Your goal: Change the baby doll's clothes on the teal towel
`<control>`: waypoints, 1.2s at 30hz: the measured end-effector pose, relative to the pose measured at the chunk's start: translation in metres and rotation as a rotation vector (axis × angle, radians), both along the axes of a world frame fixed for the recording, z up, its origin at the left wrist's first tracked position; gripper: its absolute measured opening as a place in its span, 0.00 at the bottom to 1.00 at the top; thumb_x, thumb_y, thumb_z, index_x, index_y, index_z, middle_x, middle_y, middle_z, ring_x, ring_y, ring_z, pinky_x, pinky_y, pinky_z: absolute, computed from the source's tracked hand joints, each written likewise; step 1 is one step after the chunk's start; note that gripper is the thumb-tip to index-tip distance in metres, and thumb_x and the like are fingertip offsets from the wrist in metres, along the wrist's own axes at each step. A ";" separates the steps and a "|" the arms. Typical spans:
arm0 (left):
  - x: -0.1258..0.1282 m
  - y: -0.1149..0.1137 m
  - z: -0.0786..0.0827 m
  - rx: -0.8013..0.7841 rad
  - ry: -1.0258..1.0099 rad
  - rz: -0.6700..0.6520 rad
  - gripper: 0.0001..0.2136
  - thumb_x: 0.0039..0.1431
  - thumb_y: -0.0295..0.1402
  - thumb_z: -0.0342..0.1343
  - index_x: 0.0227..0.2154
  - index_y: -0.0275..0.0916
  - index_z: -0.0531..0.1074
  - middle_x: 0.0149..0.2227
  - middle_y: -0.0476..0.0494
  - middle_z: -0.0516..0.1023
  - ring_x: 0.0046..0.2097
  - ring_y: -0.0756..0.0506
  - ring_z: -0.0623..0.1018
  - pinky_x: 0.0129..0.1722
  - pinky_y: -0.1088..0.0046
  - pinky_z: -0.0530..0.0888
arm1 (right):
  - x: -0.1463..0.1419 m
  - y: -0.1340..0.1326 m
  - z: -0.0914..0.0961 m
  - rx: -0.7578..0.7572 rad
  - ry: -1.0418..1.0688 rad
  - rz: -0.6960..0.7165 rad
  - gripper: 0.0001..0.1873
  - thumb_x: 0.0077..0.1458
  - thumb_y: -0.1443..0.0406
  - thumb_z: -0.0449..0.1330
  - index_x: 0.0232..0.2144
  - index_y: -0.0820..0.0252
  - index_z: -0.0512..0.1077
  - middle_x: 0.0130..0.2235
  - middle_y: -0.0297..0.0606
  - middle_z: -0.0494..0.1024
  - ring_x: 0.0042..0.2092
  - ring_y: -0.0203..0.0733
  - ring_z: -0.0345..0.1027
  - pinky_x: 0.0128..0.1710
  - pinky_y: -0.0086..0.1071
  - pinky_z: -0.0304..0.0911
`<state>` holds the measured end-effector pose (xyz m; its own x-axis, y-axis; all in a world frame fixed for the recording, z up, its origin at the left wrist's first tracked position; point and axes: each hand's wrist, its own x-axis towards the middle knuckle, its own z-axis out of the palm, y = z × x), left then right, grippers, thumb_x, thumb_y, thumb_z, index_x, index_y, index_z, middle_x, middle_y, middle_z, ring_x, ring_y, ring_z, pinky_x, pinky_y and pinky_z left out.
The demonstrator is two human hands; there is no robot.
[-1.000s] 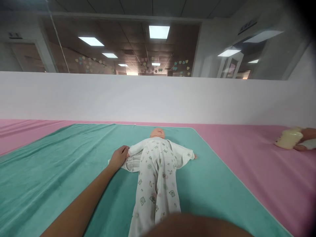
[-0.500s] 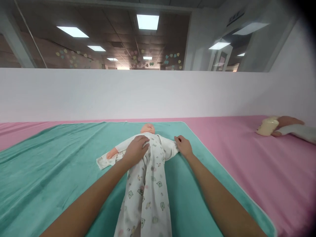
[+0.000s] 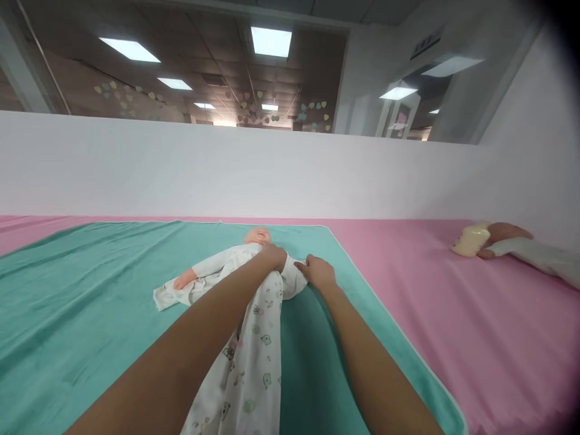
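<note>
A baby doll (image 3: 255, 236) in a white printed sleepsuit (image 3: 254, 338) lies face up on a teal blanket (image 3: 90, 302). My left hand (image 3: 274, 257) reaches across the doll's chest, fingers curled on the cloth near its far shoulder. My right hand (image 3: 317, 272) pinches the sleepsuit's sleeve on the doll's right-hand side. The doll's other arm (image 3: 185, 279) sticks out bare-handed to the left, over a spread flap of cloth.
The blanket lies on a pink sheet (image 3: 453, 326) against a white low wall (image 3: 272, 169). At the far right another person's hand (image 3: 498, 232) holds a pale yellow bottle (image 3: 471, 240) on the sheet.
My left hand moved from the doll's belly across to its far shoulder. My right hand shifted left, gathering the sleeve closer to the body. The view swung slightly right.
</note>
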<state>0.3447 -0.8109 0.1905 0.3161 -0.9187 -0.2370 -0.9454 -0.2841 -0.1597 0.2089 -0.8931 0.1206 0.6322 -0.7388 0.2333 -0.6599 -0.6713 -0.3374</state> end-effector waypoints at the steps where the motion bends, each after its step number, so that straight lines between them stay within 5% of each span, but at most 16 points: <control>1: -0.001 -0.001 -0.003 -0.007 -0.005 -0.002 0.22 0.39 0.30 0.64 0.42 0.36 0.73 0.45 0.32 0.76 0.49 0.31 0.71 0.53 0.48 0.60 | 0.002 0.001 -0.002 -0.010 -0.046 0.031 0.20 0.55 0.47 0.50 0.31 0.57 0.66 0.32 0.37 0.74 0.33 0.41 0.65 0.29 0.30 0.50; 6: 0.005 0.003 -0.004 -0.019 -0.014 0.005 0.22 0.42 0.29 0.62 0.45 0.34 0.72 0.47 0.31 0.74 0.49 0.31 0.71 0.51 0.49 0.63 | 0.004 -0.002 -0.011 0.052 -0.286 0.000 0.06 0.54 0.62 0.50 0.35 0.55 0.64 0.30 0.32 0.72 0.31 0.37 0.62 0.27 0.28 0.46; 12: 0.023 0.014 0.009 0.044 -0.027 0.004 0.27 0.41 0.29 0.62 0.49 0.43 0.69 0.52 0.34 0.71 0.50 0.31 0.71 0.46 0.52 0.69 | -0.003 -0.016 -0.017 0.110 -0.394 -0.133 0.11 0.51 0.68 0.48 0.37 0.55 0.66 0.31 0.34 0.72 0.33 0.39 0.63 0.28 0.29 0.47; 16: 0.020 0.017 -0.002 0.030 -0.055 -0.041 0.26 0.43 0.28 0.60 0.50 0.44 0.69 0.50 0.34 0.72 0.50 0.32 0.71 0.48 0.52 0.68 | -0.001 -0.016 -0.018 0.128 -0.412 -0.177 0.11 0.52 0.67 0.48 0.37 0.55 0.66 0.31 0.35 0.72 0.33 0.39 0.63 0.28 0.29 0.48; 21: 0.012 0.017 -0.017 -0.018 -0.056 -0.155 0.18 0.46 0.27 0.58 0.43 0.38 0.70 0.45 0.35 0.74 0.46 0.37 0.74 0.47 0.58 0.69 | 0.012 0.006 -0.013 0.130 -0.418 0.120 0.15 0.55 0.54 0.51 0.42 0.52 0.65 0.33 0.31 0.72 0.35 0.37 0.65 0.32 0.28 0.54; 24: 0.015 0.019 -0.015 -0.038 -0.041 -0.181 0.16 0.48 0.30 0.58 0.42 0.38 0.70 0.43 0.37 0.75 0.43 0.40 0.75 0.44 0.63 0.70 | 0.019 0.024 -0.009 -0.005 -0.294 0.308 0.20 0.54 0.50 0.53 0.45 0.53 0.64 0.38 0.34 0.72 0.39 0.38 0.64 0.34 0.29 0.55; 28: 0.015 0.019 -0.012 -0.060 -0.042 -0.183 0.15 0.48 0.32 0.59 0.41 0.38 0.71 0.42 0.37 0.76 0.43 0.39 0.75 0.43 0.63 0.70 | 0.022 0.037 -0.006 -0.210 -0.134 0.287 0.15 0.56 0.53 0.53 0.41 0.56 0.64 0.41 0.38 0.71 0.43 0.42 0.62 0.34 0.31 0.53; 32: 0.008 0.017 -0.005 -0.056 -0.050 -0.167 0.10 0.47 0.28 0.59 0.35 0.36 0.73 0.39 0.36 0.77 0.41 0.37 0.76 0.42 0.62 0.70 | 0.020 0.041 -0.006 -0.272 -0.093 0.272 0.07 0.61 0.61 0.48 0.38 0.56 0.62 0.40 0.36 0.71 0.37 0.38 0.63 0.29 0.30 0.46; 36: 0.012 0.022 0.009 -0.094 -0.023 -0.130 0.10 0.43 0.25 0.60 0.33 0.36 0.73 0.36 0.37 0.78 0.39 0.39 0.76 0.41 0.64 0.69 | 0.019 0.042 -0.004 -0.274 -0.121 0.219 0.09 0.62 0.63 0.43 0.35 0.58 0.61 0.37 0.36 0.70 0.32 0.36 0.61 0.26 0.31 0.40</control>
